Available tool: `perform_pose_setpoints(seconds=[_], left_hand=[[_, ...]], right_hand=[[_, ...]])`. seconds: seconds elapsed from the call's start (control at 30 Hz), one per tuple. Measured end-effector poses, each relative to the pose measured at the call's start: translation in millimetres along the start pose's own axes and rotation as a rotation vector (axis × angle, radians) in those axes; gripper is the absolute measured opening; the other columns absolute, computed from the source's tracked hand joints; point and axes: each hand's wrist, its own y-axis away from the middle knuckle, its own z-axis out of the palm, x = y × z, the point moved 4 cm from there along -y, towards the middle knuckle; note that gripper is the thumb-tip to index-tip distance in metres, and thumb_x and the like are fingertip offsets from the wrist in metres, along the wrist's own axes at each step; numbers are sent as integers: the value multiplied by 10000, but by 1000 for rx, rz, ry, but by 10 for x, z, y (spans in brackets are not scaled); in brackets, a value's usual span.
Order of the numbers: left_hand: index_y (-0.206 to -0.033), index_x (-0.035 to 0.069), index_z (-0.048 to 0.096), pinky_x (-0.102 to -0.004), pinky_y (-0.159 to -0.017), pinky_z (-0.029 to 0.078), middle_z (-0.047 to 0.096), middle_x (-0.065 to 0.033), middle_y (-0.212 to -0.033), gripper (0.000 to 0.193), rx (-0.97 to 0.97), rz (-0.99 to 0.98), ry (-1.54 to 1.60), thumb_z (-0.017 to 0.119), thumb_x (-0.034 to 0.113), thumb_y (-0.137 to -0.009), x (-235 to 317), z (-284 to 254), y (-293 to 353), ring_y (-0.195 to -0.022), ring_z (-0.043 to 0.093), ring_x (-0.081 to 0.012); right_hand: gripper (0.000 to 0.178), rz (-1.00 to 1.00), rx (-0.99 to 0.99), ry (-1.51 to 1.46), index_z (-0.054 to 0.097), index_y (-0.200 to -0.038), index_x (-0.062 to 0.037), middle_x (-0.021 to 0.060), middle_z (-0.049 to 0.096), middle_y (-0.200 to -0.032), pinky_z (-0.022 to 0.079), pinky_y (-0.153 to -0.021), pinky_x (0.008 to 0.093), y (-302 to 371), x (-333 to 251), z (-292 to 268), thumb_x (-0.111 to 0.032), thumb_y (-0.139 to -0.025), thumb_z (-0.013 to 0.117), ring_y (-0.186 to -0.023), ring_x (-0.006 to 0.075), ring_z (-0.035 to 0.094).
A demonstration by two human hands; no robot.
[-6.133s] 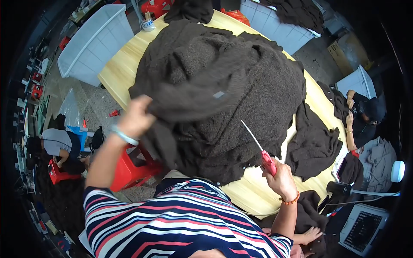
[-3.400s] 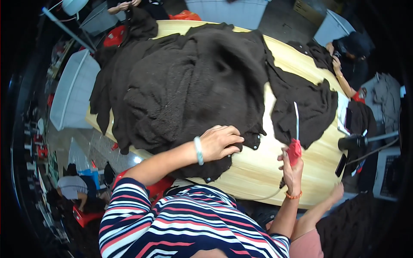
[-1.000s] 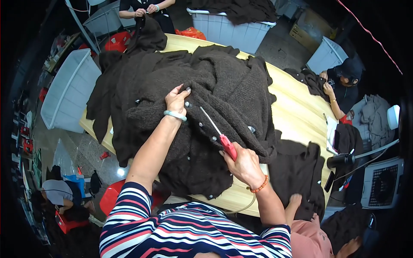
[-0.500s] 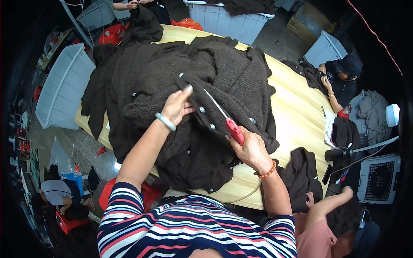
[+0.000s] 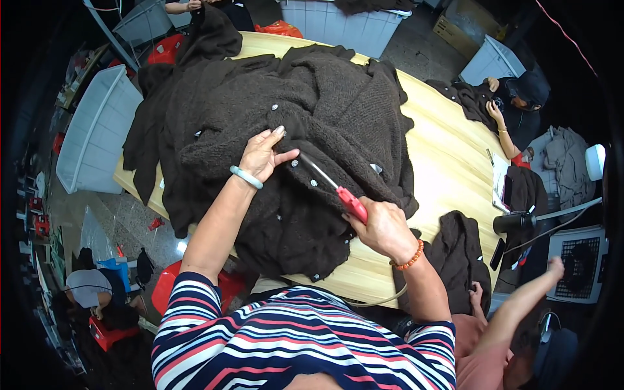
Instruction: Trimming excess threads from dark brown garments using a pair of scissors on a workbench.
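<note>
Scissors point(image 5: 333, 188) with red handles are gripped in the right hand point(image 5: 385, 227), blades laid on the dark knitted cardigan point(image 5: 312, 130) heaped on the yellow table point(image 5: 448, 162). A fold of it is pinched by the left hand point(image 5: 263, 155).

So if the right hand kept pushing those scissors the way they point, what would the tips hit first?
Probably the left hand: the right hand aims the red-handled scissors up-left along the dark knitted cardigan, toward the thumb pinching its buttoned edge. Depth is unclear; the knit may come first.
</note>
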Motion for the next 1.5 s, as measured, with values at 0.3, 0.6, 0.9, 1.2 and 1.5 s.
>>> perform_pose_setpoints(seconds=[0.3,0.6,0.9,1.2,1.5], left_hand=[[-1220,78,496,-388,-753,620,627,-71,-1120,311,-40,-247,-50,628,170,-954,-537,399,657,-979,667,-230],[-939,32,642,-416,-827,605,676,-56,-912,22,115,-56,131,621,38,-940,-778,530,596,-835,678,-176],[-980,34,646,-380,-792,616,677,-44,-934,61,93,-49,49,633,79,-940,-934,460,681,-856,673,-150],[-1081,64,606,-382,-750,632,650,-27,-1027,135,75,43,226,601,140,-970,-371,246,407,-932,651,-152],[-1003,-4,615,-576,-965,532,641,-106,-1021,83,305,41,301,626,-5,-921,-537,226,414,-987,653,-251]], right_hand=[[219,47,4,-89,605,-940,-48,235,631,-717,499,-672,496,268,256,-28,-255,-887,652,-729,439,633],[224,44,-153,84,631,-925,-57,212,631,-678,511,-646,481,753,364,7,-273,-872,663,-670,400,645],[212,7,-73,55,590,-888,-44,209,623,-647,514,-626,488,760,368,-5,-250,-879,639,-654,398,650],[203,-3,-20,-12,595,-961,-50,210,618,-683,496,-638,481,629,307,24,-232,-887,645,-676,408,633],[224,-26,-95,85,606,-877,-19,219,630,-656,528,-621,486,491,185,-10,-239,-877,650,-669,393,659]])
